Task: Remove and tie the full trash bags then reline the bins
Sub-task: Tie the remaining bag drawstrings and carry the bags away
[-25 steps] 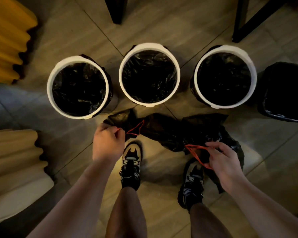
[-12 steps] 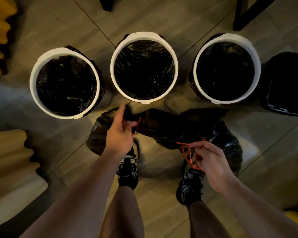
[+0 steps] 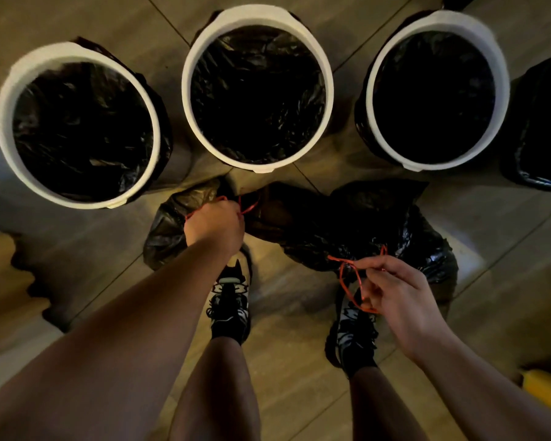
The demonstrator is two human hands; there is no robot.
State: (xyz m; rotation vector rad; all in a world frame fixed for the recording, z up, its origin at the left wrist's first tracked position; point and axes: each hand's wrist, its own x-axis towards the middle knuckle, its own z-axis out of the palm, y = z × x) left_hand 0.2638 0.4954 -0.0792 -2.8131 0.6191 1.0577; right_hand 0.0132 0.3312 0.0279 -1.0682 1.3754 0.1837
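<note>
Trash bag lies on the floor, at 6 o'clock of the middle bin. Left hand grips its red drawstring at the bag's 9 o'clock end. Right hand pinches another drawstring loop at the bag's 5 o'clock.

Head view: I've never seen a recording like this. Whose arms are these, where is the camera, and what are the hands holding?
No machine here. A person wears one wide-angle camera on the head, looking down, so you see their own arms, legs and shoes. On the tiled floor stand three white-rimmed bins, each lined with black plastic: the left bin, middle bin and right bin. A dark bin sits at the right edge. Crumpled black trash bag plastic lies before the feet; I cannot tell whether it is one bag or two. The left hand grips a red drawstring at its left end. The right hand pinches a red drawstring loop at its right end.
</note>
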